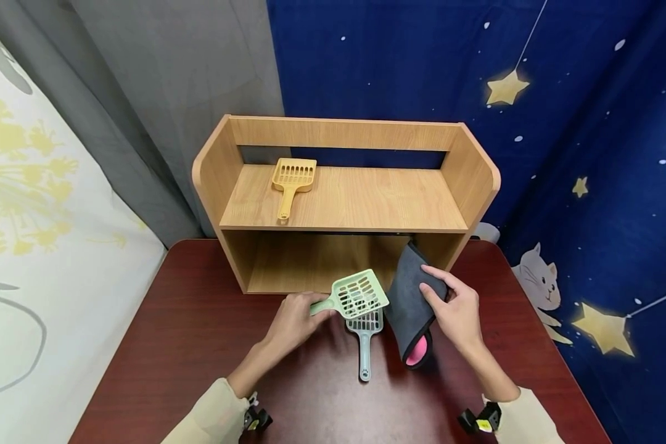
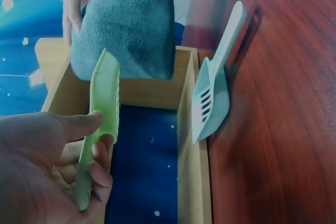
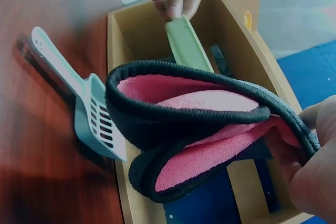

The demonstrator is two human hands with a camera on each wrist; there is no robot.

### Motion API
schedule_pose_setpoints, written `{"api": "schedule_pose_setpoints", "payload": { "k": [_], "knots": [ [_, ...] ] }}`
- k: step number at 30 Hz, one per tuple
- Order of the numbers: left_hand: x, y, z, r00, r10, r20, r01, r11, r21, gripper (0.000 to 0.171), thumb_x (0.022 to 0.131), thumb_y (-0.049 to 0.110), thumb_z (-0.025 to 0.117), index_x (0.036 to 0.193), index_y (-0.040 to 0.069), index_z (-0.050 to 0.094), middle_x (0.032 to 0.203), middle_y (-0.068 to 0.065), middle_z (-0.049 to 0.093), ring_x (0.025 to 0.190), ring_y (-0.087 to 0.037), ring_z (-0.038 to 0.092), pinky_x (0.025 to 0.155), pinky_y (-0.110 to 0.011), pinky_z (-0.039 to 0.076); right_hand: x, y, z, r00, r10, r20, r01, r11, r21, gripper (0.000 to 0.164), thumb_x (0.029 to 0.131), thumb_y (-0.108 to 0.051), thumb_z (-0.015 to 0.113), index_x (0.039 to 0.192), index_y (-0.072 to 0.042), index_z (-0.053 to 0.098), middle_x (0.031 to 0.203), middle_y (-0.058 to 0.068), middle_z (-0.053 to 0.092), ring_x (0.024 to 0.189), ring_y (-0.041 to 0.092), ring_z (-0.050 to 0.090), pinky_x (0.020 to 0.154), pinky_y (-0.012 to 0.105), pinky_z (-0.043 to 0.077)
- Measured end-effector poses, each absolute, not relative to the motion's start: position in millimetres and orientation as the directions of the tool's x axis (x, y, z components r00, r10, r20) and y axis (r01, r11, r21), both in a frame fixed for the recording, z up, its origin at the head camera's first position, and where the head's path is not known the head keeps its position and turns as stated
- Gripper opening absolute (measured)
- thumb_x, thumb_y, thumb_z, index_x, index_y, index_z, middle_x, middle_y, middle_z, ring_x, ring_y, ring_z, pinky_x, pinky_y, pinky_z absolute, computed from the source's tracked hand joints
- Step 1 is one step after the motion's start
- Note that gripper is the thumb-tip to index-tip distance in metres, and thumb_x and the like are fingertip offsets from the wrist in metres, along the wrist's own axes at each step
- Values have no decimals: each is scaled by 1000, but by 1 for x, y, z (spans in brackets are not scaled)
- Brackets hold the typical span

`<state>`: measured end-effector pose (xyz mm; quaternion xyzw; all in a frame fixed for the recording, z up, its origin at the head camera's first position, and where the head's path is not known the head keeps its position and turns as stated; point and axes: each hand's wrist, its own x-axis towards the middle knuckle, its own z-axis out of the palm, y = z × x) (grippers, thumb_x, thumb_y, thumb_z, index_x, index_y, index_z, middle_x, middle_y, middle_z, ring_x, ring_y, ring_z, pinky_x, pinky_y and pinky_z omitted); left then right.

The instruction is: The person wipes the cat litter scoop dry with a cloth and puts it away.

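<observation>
Our left hand (image 1: 295, 320) pinches the green scoop (image 1: 357, 296) by its handle above the tabletop (image 1: 194, 364), its slotted head just beside the folded grey cloth (image 1: 407, 296) that our right hand (image 1: 459, 308) pinches between thumb and fingers. If we lower the green scoop carelessly, it could knock the blue-grey scoop (image 1: 364, 348) lying below, and a loose pinch might let the cloth flop open. We see a yellow scoop (image 1: 293, 180) on the wooden shelf's (image 1: 361, 200) upper board, while the blue-grey scoop lies before the lower opening, partly in the way.
</observation>
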<state>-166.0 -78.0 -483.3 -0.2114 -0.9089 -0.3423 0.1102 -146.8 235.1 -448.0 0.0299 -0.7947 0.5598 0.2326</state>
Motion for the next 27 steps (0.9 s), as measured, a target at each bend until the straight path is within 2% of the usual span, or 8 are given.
{"api": "schedule_pose_setpoints", "payload": {
  "k": [2, 6, 9, 16, 19, 23, 27],
  "knots": [
    [-167, -78, -482, -890, 290, 352, 452, 666, 594, 28, 85, 15, 89, 109, 1, 82, 92, -8, 77, 73, -14, 64, 63, -30, 52, -144, 231, -451, -880, 209, 426, -334, 365, -869, 35, 88, 9, 80, 121, -3, 79, 90, 22, 75, 48, 0, 52, 51, 13, 46],
    [-168, -77, -481, -900, 245, 360, 428, 652, 626, 26, 86, 14, 89, 107, 2, 82, 93, -9, 78, 74, -14, 66, 65, -32, 54, -140, 219, -458, -859, 132, 494, -449, 268, -852, 36, 88, 12, 78, 121, -1, 78, 101, 22, 76, 67, 0, 65, 61, 14, 53],
    [-167, -73, -482, -904, 232, 358, 419, 642, 642, 24, 87, 15, 88, 107, 2, 82, 95, -10, 79, 76, -15, 68, 66, -32, 55, -138, 207, -463, -841, 66, 537, -517, 193, -834, 35, 88, 15, 76, 123, 5, 75, 108, 26, 73, 83, 5, 71, 69, 19, 59],
    [-167, -58, -479, -911, 209, 355, 406, 596, 692, 26, 90, 15, 85, 110, -1, 81, 101, -13, 80, 85, -19, 73, 73, -37, 59, -131, 175, -480, -814, 14, 581, -574, 137, -807, 38, 86, 17, 77, 122, 8, 73, 108, 27, 72, 84, 9, 74, 66, 25, 61],
    [-167, -53, -476, -903, 213, 374, 424, 592, 685, 26, 91, 14, 84, 111, -2, 80, 102, -13, 80, 89, -22, 75, 76, -41, 60, -128, 163, -487, -776, -26, 630, -624, 173, -762, 38, 84, 15, 80, 121, 4, 75, 105, 21, 74, 80, 8, 70, 62, 22, 59],
    [-167, -51, -474, -893, 225, 389, 442, 600, 667, 26, 92, 14, 83, 112, -2, 80, 102, -13, 79, 86, -21, 73, 74, -42, 58, -127, 155, -490, -711, -43, 701, -687, 254, -681, 38, 82, 10, 84, 118, 0, 78, 99, 13, 74, 69, 6, 62, 52, 17, 51],
    [-165, -54, -473, -894, 218, 391, 438, 604, 666, 28, 92, 15, 83, 113, -1, 80, 98, -12, 78, 82, -20, 72, 73, -42, 58, -131, 162, -486, -713, 27, 701, -663, 299, -686, 38, 82, 10, 85, 117, 0, 78, 102, 16, 76, 74, 6, 66, 56, 15, 53]
  ]
}}
